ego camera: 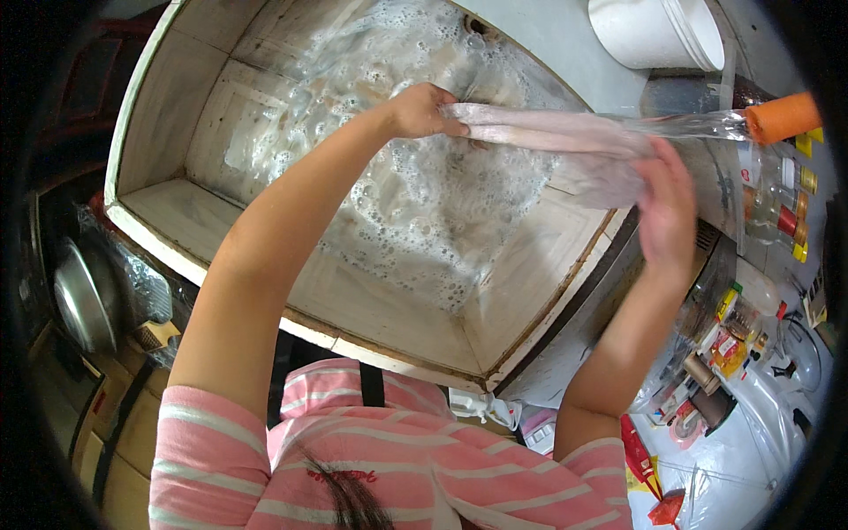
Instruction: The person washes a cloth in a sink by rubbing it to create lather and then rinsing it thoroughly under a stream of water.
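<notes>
A wet, pale pinkish-white cloth (550, 132) is stretched sideways above a tiled sink basin (391, 285). My left hand (430, 112) grips its left end over the foamy water (411, 185). At the other end, by the basin's right side, my right hand (666, 192) is blurred with its fingers against the cloth; how firmly they hold it is unclear. Water streams from an orange hose (785, 119) onto the cloth near my right hand. The underside of the cloth hangs loose and blurred there.
A white plastic bucket (652, 33) lies at the upper right. Several jars (782, 205) stand beyond the basin's right side. Bottles, tape and packets crowd the surface at lower right. A metal bowl (83, 295) is at the far left, outside the basin's raised rim (159, 245).
</notes>
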Demonstrator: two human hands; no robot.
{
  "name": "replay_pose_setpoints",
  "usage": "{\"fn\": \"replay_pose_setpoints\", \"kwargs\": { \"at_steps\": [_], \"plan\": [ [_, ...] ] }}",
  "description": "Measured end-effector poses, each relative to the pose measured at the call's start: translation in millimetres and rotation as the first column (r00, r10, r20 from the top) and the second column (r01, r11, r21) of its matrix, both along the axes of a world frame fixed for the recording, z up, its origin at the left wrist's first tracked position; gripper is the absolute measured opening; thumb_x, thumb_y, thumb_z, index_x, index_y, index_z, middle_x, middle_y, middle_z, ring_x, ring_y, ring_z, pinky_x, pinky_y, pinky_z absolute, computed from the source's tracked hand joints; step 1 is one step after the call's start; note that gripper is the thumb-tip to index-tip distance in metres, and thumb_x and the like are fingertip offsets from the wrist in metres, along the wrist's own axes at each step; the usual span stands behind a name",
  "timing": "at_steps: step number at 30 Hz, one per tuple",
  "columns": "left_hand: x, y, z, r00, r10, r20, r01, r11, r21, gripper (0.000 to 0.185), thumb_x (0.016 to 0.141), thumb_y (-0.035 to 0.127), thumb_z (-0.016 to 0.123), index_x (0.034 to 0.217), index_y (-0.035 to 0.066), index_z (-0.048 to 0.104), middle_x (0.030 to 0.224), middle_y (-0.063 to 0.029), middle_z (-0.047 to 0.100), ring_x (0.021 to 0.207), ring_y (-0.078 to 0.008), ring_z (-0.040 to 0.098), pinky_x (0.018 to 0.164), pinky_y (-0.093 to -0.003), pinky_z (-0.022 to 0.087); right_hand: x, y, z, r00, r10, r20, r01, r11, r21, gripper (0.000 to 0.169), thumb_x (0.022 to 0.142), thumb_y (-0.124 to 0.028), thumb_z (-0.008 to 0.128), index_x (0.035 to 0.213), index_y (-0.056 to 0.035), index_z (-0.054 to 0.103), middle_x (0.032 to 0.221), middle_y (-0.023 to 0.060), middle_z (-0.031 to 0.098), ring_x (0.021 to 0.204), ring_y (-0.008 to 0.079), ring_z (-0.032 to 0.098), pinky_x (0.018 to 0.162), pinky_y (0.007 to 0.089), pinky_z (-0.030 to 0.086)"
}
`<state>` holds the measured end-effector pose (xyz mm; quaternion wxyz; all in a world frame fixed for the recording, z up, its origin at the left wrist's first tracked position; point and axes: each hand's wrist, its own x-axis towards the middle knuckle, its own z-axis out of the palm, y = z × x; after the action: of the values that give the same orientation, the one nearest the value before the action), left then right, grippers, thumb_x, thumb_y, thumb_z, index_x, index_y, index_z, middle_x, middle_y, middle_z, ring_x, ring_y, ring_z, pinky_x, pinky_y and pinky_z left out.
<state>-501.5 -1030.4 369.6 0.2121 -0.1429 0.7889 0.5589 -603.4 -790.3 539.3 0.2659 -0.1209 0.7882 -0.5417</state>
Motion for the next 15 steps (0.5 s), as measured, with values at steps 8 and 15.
{"fn": "replay_pose_setpoints", "kwargs": {
  "at_steps": [8, 15],
  "plan": [
    [15, 1, 12, 0.817, 0.489, 0.307, -0.569, 0.597, 0.565, 0.023, 0.087, 0.022, 0.050, 0.106, 0.010, 0.046, 0.097, -0.0025, 0.055, 0.089, -0.0153, 0.054, 0.082, -0.0318, 0.043, 10, -39, -61, 0.994, -0.023, 0.105, 0.019, 0.999, 0.038, 0.035, 0.084, -0.011, 0.052, 0.113, 0.0082, 0.045, 0.107, 0.0133, 0.054, 0.098, 0.0168, 0.049, 0.088, 0.0274, 0.036],
    [35, -27, 1, 0.749, 0.655, 0.102, -0.659, 0.718, 0.225, 0.042, 0.085, 0.020, 0.053, 0.120, 0.000, 0.040, 0.097, -0.0107, 0.057, 0.083, -0.0168, 0.057, 0.075, -0.0298, 0.046, 6, -61, -112, 0.989, 0.043, 0.144, -0.087, 0.945, 0.317, 0.054, 0.078, -0.018, 0.059, 0.121, 0.0081, 0.040, 0.117, 0.0207, 0.050, 0.106, 0.0227, 0.050, 0.090, 0.0283, 0.037]
  ]
}}
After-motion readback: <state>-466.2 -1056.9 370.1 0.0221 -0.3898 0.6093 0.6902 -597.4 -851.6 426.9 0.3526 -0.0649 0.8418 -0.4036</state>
